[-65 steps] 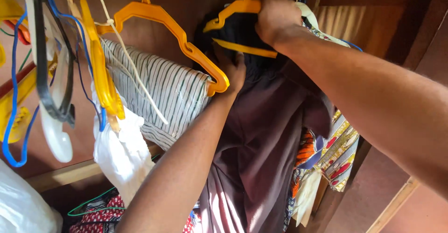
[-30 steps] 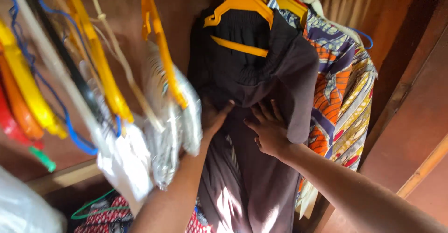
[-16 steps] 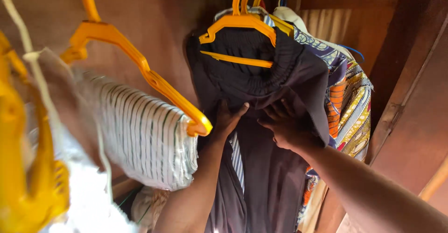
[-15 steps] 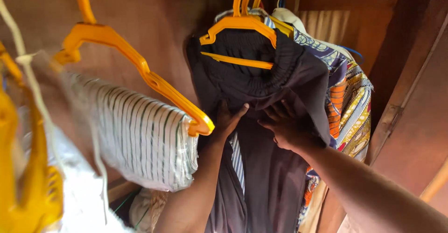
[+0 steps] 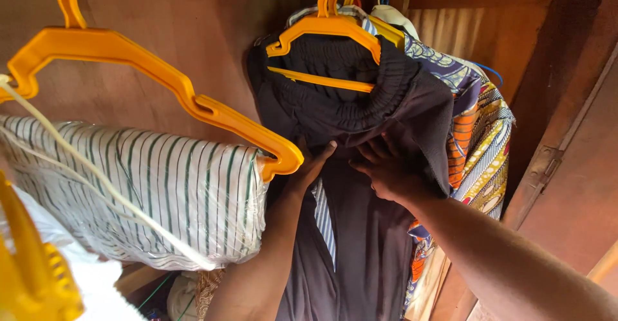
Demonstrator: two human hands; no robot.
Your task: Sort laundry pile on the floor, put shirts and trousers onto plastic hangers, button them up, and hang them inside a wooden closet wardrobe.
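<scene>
On the draped dark garment (image 5: 360, 231), left hand (image 5: 309, 166) and right hand (image 5: 383, 170) press flat.

One package is seen: a clear plastic bag (image 5: 138, 195) wrapped around a folded white garment with green stripes, draped over an orange hanger (image 5: 161, 83) in the left half of the frame. Its film is glossy and crinkled. No labels, signs or screens are shown.

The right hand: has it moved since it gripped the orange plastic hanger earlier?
Yes. The right hand went down from the orange plastic hanger to the dark garment.
</scene>
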